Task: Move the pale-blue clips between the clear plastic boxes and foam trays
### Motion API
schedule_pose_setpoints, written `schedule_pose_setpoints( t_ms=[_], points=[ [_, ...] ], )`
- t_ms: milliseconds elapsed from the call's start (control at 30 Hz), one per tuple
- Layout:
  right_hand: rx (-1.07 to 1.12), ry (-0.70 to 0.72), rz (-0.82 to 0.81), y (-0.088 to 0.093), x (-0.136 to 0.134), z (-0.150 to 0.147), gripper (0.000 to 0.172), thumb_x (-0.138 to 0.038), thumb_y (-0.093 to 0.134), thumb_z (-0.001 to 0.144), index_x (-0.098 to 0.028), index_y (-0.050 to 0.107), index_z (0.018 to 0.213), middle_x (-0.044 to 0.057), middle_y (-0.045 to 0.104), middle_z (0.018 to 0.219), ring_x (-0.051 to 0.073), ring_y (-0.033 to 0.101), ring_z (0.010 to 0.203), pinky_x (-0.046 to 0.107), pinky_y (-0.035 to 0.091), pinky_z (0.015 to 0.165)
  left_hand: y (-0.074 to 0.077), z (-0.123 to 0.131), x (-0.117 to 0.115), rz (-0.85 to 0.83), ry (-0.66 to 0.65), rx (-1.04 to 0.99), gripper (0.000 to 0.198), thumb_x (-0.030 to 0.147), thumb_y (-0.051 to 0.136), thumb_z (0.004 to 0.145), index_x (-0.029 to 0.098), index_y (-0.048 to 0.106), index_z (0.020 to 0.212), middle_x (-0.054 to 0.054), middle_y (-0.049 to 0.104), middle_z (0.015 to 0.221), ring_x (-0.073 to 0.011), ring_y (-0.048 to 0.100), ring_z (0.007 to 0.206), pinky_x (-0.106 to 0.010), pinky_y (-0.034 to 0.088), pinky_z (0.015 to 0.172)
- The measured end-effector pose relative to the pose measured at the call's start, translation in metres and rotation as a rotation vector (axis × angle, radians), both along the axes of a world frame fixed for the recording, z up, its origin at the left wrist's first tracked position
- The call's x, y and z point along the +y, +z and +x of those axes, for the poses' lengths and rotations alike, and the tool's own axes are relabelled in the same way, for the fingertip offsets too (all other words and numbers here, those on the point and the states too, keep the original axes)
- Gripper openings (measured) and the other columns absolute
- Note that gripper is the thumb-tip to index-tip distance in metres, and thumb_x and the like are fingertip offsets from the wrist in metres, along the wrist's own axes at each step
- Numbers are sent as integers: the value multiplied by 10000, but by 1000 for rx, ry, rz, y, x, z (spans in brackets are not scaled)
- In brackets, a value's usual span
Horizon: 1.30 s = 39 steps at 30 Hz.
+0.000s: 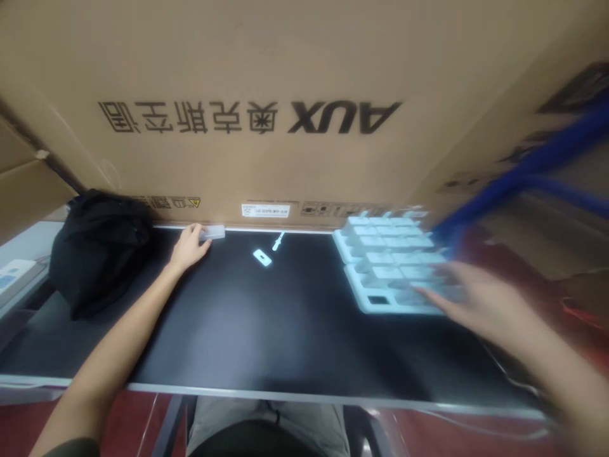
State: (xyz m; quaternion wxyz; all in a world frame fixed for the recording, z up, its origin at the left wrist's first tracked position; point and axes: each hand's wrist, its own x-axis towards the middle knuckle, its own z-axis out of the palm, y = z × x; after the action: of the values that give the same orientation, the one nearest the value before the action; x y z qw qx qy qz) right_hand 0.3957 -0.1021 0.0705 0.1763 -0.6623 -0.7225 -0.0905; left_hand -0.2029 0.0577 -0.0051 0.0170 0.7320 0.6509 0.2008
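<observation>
At the back edge of the table, my left hand point(189, 246) pinches the left end of a small, translucent rectangular piece point(215, 232). My right hand point(476, 295), smeared by motion, is at the right front side of a light-blue tray point(368, 307) with rows of compartments. Its fingers overlap the tray, and what they hold, if anything, cannot be made out. Between my hands lie a small pale-blue plate with a slot point(262, 257) and a slim pale-blue piece point(278, 241), apart from each other.
A black bag point(98, 254) sits on the left of the dark table point(266, 336). Behind stands a big cardboard box point(238, 57) with upside-down lettering. Blue metal bars point(523, 171) rise at the right. A white box point(16, 279) is at the far left.
</observation>
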Motion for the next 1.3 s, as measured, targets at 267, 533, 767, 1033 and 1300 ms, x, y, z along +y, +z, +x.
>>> schedule_pose_setpoints(
  t_ms=[267, 533, 767, 1033, 1300],
  points=[
    [102, 391, 41, -14, 34, -153, 286, -364, 457, 1004, -207, 665, 1121, 106, 700, 1003, 263, 652, 1008, 410, 527, 927, 0, 9, 2, 153, -142, -510, 566, 466, 749, 793, 223, 464, 1218, -129, 613, 1308, -281, 648, 1207, -483, 534, 1057],
    [50, 463, -189, -58, 87, -269, 309, -433, 559, 1005, -196, 674, 1166, 102, 663, 1123, 232, 626, 1066, 338, 527, 912, 9, 58, -41, 237, -517, -787, 551, 378, 813, 809, 232, 459, 1204, -174, 668, 1325, -291, 655, 1271, -503, 517, 1110],
    [-16, 400, -242, -72, 87, -270, 235, -214, 468, 1013, -151, 674, 1109, 121, 682, 1074, 235, 636, 1018, 322, 515, 864, 5, 80, -60, 222, -720, -677, 598, 246, 810, 834, 250, 490, 1338, -167, 659, 1354, -288, 647, 1282, -502, 520, 1109],
    [33, 382, -184, -65, 82, -271, 340, -371, 443, 1042, -193, 636, 1259, 135, 633, 1187, 255, 607, 1088, 336, 521, 855, -3, 87, -63, 213, -763, -553, 622, 276, 784, 868, 245, 460, 1398, -178, 634, 1397, -287, 649, 1276, -510, 507, 1096],
    [29, 313, -272, -63, 78, -270, 294, -399, 483, 1031, -182, 654, 1130, 154, 655, 1176, 279, 609, 1132, 349, 521, 896, 0, 90, -65, 256, -779, -456, 753, 256, 788, 863, 272, 367, 1487, -173, 646, 1393, -303, 629, 1270, -530, 492, 1062]
  ],
)
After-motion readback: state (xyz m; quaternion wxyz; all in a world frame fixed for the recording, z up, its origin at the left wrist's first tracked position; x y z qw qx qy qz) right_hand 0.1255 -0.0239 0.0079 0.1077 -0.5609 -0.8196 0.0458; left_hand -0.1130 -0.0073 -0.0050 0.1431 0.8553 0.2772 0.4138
